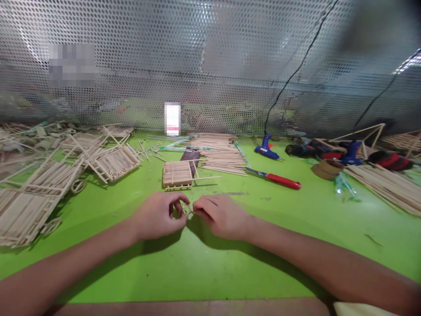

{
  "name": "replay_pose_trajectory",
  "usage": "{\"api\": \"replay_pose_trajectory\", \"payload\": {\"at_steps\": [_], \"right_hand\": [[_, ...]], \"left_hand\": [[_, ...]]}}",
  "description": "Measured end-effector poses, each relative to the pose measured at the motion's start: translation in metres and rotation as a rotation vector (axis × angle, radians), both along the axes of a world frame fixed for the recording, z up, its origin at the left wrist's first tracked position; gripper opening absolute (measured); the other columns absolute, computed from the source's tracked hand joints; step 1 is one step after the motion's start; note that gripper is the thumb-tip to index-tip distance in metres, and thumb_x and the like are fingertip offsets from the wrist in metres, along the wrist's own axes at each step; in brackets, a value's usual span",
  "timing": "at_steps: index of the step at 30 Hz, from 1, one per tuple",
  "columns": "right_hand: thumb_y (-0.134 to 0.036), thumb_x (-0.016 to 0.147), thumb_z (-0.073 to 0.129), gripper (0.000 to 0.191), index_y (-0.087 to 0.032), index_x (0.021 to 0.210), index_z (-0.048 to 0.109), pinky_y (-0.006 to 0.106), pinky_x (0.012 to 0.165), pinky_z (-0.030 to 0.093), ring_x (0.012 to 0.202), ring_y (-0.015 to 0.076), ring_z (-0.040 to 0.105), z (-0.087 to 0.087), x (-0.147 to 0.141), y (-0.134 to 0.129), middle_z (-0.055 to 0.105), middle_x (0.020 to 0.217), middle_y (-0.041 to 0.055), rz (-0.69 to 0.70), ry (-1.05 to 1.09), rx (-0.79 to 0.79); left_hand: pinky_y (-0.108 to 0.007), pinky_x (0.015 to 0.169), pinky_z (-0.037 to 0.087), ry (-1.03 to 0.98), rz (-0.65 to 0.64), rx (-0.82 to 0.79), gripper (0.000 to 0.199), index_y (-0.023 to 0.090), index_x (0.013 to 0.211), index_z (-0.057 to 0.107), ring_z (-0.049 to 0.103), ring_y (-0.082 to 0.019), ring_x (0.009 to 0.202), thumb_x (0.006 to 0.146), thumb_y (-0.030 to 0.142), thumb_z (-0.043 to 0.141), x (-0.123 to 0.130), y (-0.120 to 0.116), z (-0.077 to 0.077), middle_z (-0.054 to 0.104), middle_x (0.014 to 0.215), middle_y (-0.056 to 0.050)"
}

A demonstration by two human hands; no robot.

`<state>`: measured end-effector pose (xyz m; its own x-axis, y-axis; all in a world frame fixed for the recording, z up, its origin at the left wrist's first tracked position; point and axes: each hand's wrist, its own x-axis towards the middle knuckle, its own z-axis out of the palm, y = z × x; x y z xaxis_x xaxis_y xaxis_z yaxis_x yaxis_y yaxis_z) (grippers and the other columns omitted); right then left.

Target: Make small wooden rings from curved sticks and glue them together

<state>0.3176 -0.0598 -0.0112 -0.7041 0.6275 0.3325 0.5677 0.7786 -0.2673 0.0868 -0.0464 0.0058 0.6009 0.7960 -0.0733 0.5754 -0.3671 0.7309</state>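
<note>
Near the middle of the green table, my left hand [162, 216] pinches a small pale wooden piece [186, 210], which looks like a little ring or wheel. My right hand [223, 215] has its fingers closed at the right side of that piece; what lies between its fingertips is too small to make out. Just beyond both hands sits a small cart-like frame of sticks [177, 173], with a long stick pointing right. Behind it lies a pile of loose thin sticks [220, 151].
A red-handled knife [283, 181] and a blue glue gun [268, 148] lie right of the pile. Stick-built carts [115, 162] crowd the left. At the right are a brown tape roll [327, 169] and a stick bundle [388, 186]. A perforated metal screen [210, 57] stands behind.
</note>
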Motion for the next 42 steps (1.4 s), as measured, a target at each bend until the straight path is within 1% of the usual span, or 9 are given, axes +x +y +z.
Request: {"api": "replay_pose_trajectory", "payload": {"at_steps": [6, 10, 13, 18, 22, 26, 31, 36, 42], "right_hand": [[-0.035, 0.109, 0.035, 0.034, -0.017, 0.101, 0.062, 0.029, 0.062, 0.040, 0.066, 0.0175, 0.058, 0.009, 0.008, -0.001, 0.069, 0.081, 0.0063, -0.027, 0.105, -0.153], [-0.049, 0.111, 0.023, 0.053, -0.017, 0.090, 0.060, 0.029, 0.061, 0.038, 0.062, 0.0164, 0.052, 0.006, 0.015, 0.005, 0.062, 0.073, 0.0043, -0.109, 0.176, -0.208], [-0.054, 0.110, 0.026, 0.058, -0.018, 0.078, 0.060, 0.029, 0.059, 0.036, 0.057, 0.0153, 0.048, 0.003, 0.017, 0.010, 0.058, 0.065, 0.0023, -0.144, 0.188, -0.221], [-0.048, 0.104, 0.053, 0.038, -0.018, 0.089, 0.071, 0.029, 0.063, 0.043, 0.065, 0.0162, 0.059, 0.003, 0.018, 0.016, 0.069, 0.075, 0.0035, -0.202, 0.232, -0.287], [-0.042, 0.096, 0.067, 0.024, -0.020, 0.093, 0.078, 0.028, 0.062, 0.050, 0.068, 0.0164, 0.066, 0.004, 0.020, 0.019, 0.076, 0.082, 0.0037, -0.239, 0.296, -0.385], [-0.030, 0.100, 0.060, 0.022, -0.020, 0.108, 0.078, 0.034, 0.073, 0.060, 0.083, 0.0189, 0.074, 0.002, 0.022, 0.022, 0.080, 0.100, 0.0060, -0.257, 0.337, -0.450], [-0.025, 0.103, 0.053, 0.028, -0.022, 0.123, 0.073, 0.041, 0.088, 0.061, 0.100, 0.0195, 0.075, -0.002, 0.024, 0.023, 0.079, 0.114, 0.0059, -0.151, 0.291, -0.441], [-0.030, 0.101, 0.060, 0.023, -0.022, 0.114, 0.077, 0.037, 0.085, 0.060, 0.089, 0.0191, 0.076, -0.004, 0.026, 0.021, 0.081, 0.103, 0.0050, -0.032, 0.231, -0.310], [-0.027, 0.106, 0.046, 0.030, -0.022, 0.121, 0.071, 0.035, 0.071, 0.058, 0.086, 0.0208, 0.071, 0.009, 0.028, 0.018, 0.076, 0.102, 0.0082, -0.207, 0.225, -0.331]], "left_hand": [[-0.028, 0.056, 0.053, 0.082, -0.003, 0.188, 0.034, 0.021, 0.114, 0.072, 0.069, -0.016, 0.061, 0.087, 0.040, 0.064, -0.014, 0.015, -0.009, 0.079, 0.083, -0.002], [-0.032, 0.063, 0.055, 0.083, -0.055, 0.417, 0.034, 0.021, 0.115, 0.072, 0.070, -0.018, 0.066, 0.091, 0.042, 0.061, -0.020, 0.020, -0.012, 0.079, 0.086, -0.003], [-0.032, 0.063, 0.055, 0.077, -0.090, 0.507, 0.034, 0.020, 0.116, 0.072, 0.069, -0.017, 0.066, 0.093, 0.041, 0.060, -0.022, 0.021, -0.013, 0.078, 0.084, -0.003], [-0.029, 0.059, 0.051, 0.101, -0.094, 0.537, 0.035, 0.020, 0.121, 0.070, 0.067, -0.017, 0.065, 0.096, 0.041, 0.057, -0.025, 0.023, -0.011, 0.076, 0.081, -0.003], [-0.028, 0.053, 0.045, 0.168, 0.013, 0.557, 0.037, 0.022, 0.124, 0.070, 0.067, -0.019, 0.064, 0.096, 0.044, 0.057, -0.032, 0.030, -0.008, 0.075, 0.077, -0.003], [-0.027, 0.047, 0.041, 0.198, 0.079, 0.564, 0.042, 0.022, 0.127, 0.069, 0.067, -0.019, 0.061, 0.097, 0.047, 0.054, -0.040, 0.040, -0.007, 0.077, 0.083, -0.005], [-0.028, 0.047, 0.040, 0.215, 0.088, 0.556, 0.043, 0.023, 0.128, 0.069, 0.067, -0.020, 0.061, 0.096, 0.049, 0.054, -0.043, 0.044, -0.011, 0.077, 0.083, -0.005], [-0.028, 0.050, 0.039, 0.263, 0.086, 0.596, 0.042, 0.021, 0.127, 0.070, 0.064, -0.021, 0.060, 0.096, 0.047, 0.055, -0.042, 0.041, -0.012, 0.072, 0.071, -0.005], [-0.030, 0.051, 0.041, 0.241, 0.038, 0.583, 0.040, 0.023, 0.128, 0.068, 0.065, -0.020, 0.060, 0.098, 0.045, 0.052, -0.039, 0.041, -0.010, 0.077, 0.083, -0.007]]}}
